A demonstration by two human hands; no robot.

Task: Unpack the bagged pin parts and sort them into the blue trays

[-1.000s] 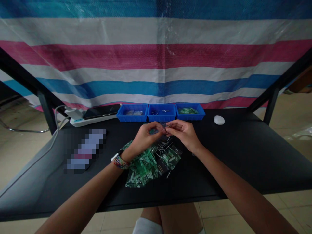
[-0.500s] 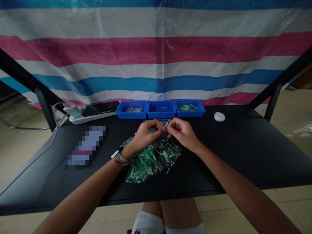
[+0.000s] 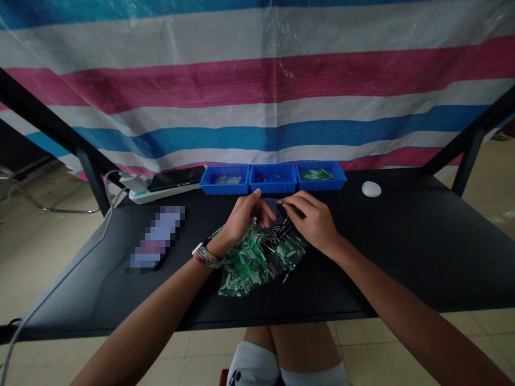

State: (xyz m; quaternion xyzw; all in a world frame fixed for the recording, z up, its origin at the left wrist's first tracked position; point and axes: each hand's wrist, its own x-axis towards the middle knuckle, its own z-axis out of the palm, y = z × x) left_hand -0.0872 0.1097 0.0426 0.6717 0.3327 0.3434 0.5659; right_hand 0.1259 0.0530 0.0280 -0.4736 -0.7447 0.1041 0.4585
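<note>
My right hand (image 3: 311, 217) pinches a small metal piece (image 3: 280, 202) between thumb and forefinger; its exact kind is too small to make out. Just left of it, my left hand (image 3: 248, 215) is open, thumb raised and fingers apart, over the clear plastic bags. Under and in front of both hands lie bags of green sticks (image 3: 245, 268) and a smaller bag of green pieces (image 3: 293, 251). Thin metal pins (image 3: 274, 234) are scattered between them. One loose pin (image 3: 286, 277) lies near the bags' front edge.
Three blue bins stand in a row behind: one with clear pieces (image 3: 204, 185), one with metal pins (image 3: 253, 187), one with green pieces (image 3: 341, 182). A power strip (image 3: 140, 197) bears a dark phone (image 3: 177, 178). Another phone (image 3: 159, 236) lies left; a white rounded object (image 3: 370, 189) sits right.
My hands were together at the small piece. The left hand has let go and drawn back to the left, opening its fingers, while the right keeps its pinch. The whole view has shifted slightly.
</note>
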